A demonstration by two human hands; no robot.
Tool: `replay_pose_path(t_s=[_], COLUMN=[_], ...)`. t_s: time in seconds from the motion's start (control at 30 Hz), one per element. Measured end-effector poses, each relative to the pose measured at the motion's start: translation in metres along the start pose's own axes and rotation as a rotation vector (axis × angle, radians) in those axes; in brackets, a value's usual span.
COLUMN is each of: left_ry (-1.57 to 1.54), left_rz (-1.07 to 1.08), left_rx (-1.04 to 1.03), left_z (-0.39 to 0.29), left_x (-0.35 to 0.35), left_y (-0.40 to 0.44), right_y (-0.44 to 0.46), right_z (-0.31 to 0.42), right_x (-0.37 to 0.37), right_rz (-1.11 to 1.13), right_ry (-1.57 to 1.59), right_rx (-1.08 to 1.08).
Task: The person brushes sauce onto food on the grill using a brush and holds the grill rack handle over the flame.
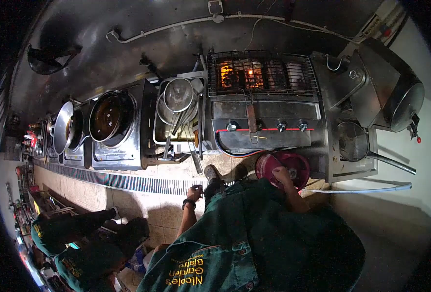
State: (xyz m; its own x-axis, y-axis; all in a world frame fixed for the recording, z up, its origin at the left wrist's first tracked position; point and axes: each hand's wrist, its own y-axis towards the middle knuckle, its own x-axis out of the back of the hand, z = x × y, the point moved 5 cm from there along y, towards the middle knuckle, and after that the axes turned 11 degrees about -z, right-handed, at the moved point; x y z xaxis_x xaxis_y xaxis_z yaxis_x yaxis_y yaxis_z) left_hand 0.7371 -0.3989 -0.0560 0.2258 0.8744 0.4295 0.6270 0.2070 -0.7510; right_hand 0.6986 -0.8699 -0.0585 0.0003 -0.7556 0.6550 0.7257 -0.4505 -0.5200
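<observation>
My right hand is over a red gas cylinder on the floor, below the front of the grill. Its fingers look curled together, and anything in them is too small to make out. My left hand, with a dark watch at the wrist, hangs above the tiled floor left of my shoes. Its fingers are curled near a small dark shape that I cannot identify. Flames glow under the grill's wire rack. A wire grilling basket's handle reaches over the front panel, above several knobs.
Left of the grill stand a tray holding strainers and tongs, then a wide pan on a burner. At right, a long-handled strainer rests on a counter. A floor drain grate runs behind. Co-workers in green shirts are at lower left.
</observation>
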Motion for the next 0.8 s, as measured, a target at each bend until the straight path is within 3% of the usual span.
replay_pose_path(t_s=[0.17,0.27,0.33,0.8], left_ry=[-0.055,0.02,0.01,-0.05], left_rz=[0.009,-0.005,-0.002,0.047], left_rx=[-0.072,-0.015,-0.02,-0.091], left_z=[0.024,-0.001,-0.004,-0.001], left_x=[-0.006,0.002,0.003,0.003], left_y=[0.023,-0.002,-0.006,-0.005], right_y=[0.003,-0.001,0.011,0.0], right_z=[-0.002,0.002,-0.011,-0.003], right_x=[-0.002,0.0,-0.007,-0.002], right_rz=[-0.036,-0.016,-0.043,-0.032], right_ry=[-0.132,-0.016,-0.165,-0.089], right_rx=[0.083,-0.035,0.092,0.071])
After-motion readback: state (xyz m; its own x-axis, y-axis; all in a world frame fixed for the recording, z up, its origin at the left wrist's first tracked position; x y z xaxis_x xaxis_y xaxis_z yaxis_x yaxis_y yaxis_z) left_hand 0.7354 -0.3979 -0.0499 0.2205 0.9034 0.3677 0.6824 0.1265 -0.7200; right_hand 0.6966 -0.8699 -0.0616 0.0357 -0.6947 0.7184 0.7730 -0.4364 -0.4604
